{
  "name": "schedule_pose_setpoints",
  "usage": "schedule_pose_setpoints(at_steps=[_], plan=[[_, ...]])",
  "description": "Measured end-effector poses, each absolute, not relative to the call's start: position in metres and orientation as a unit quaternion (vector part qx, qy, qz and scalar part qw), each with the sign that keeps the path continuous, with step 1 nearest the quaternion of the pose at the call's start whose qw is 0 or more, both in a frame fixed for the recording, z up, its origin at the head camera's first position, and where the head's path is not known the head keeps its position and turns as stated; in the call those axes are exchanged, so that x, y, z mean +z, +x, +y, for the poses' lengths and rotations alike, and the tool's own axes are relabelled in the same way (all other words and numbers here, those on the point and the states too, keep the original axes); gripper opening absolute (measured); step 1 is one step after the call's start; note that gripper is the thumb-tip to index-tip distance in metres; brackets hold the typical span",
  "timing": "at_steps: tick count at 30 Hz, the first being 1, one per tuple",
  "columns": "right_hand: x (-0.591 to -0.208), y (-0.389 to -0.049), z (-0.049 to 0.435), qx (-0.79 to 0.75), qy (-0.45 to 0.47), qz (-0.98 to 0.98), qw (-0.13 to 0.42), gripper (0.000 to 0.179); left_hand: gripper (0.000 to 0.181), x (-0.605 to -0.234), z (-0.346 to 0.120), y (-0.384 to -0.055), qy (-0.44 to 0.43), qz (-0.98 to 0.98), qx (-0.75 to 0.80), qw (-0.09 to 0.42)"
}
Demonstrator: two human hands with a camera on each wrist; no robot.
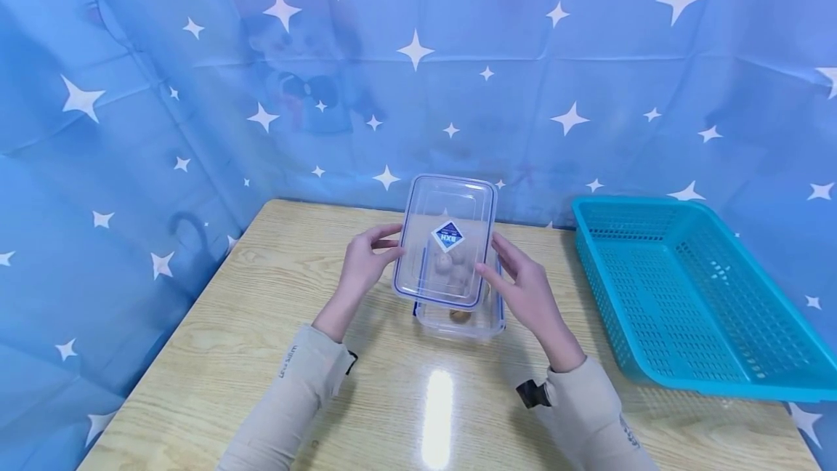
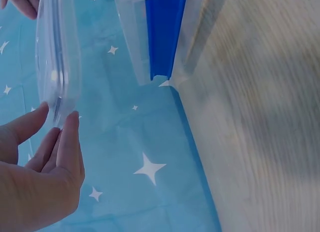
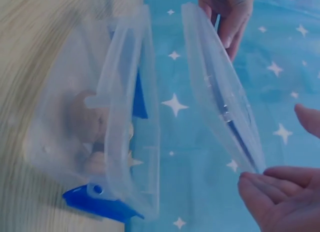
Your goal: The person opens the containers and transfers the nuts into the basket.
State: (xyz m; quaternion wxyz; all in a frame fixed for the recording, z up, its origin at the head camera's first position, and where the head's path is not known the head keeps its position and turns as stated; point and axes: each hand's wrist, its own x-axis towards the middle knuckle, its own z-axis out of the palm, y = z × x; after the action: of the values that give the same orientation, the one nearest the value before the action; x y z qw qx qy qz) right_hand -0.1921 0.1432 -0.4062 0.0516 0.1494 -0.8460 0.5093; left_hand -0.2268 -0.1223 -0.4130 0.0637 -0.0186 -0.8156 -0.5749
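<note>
A clear rectangular lid (image 1: 418,275) with a blue seal and a blue diamond label is held tilted above a clear plastic food container (image 1: 434,325). My left hand (image 1: 365,260) pinches its left edge between thumb and fingers. Against its right edge lie the fingers of my right hand (image 1: 526,289); in the right wrist view the thumb stands apart from the lid. The container (image 3: 50,142) stands on the table uncovered, its blue side clips (image 3: 100,204) hanging outward. Inside are several round, pale to brownish things (image 3: 87,117), too blurred to name.
A turquoise plastic basket (image 1: 595,282) stands on the right of the wooden table (image 1: 261,318). A blue cloth with white stars (image 1: 484,20) hangs close behind the table and along its left side.
</note>
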Motion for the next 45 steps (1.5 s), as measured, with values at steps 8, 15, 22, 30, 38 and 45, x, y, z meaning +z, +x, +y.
schedule_pose_setpoints(at_steps=[8, 15, 22, 30, 38, 45], plan=[[-0.396, -0.187, 0.139, 0.536, 0.138, -0.830, 0.069, 0.060, 0.036, -0.404, -0.124, -0.226, -0.020, -0.790, -0.605, 0.099], [-0.393, -0.186, 0.138, 0.577, 0.148, -0.800, 0.070, 0.062, 0.033, -0.402, -0.124, -0.225, -0.021, -0.739, -0.666, 0.099], [-0.394, -0.186, 0.134, 0.625, 0.168, -0.759, 0.070, 0.062, 0.046, -0.403, -0.123, -0.225, -0.048, -0.675, -0.731, 0.085], [-0.399, -0.186, 0.131, 0.652, 0.165, -0.738, 0.063, 0.056, 0.052, -0.403, -0.123, -0.222, -0.061, -0.657, -0.748, 0.067], [-0.402, -0.183, 0.129, 0.678, 0.145, -0.719, 0.049, 0.054, 0.058, -0.402, -0.123, -0.218, -0.069, -0.654, -0.752, 0.045], [-0.402, -0.182, 0.130, 0.678, 0.114, -0.725, 0.036, 0.054, 0.059, -0.404, -0.124, -0.217, -0.065, -0.643, -0.762, 0.031]])
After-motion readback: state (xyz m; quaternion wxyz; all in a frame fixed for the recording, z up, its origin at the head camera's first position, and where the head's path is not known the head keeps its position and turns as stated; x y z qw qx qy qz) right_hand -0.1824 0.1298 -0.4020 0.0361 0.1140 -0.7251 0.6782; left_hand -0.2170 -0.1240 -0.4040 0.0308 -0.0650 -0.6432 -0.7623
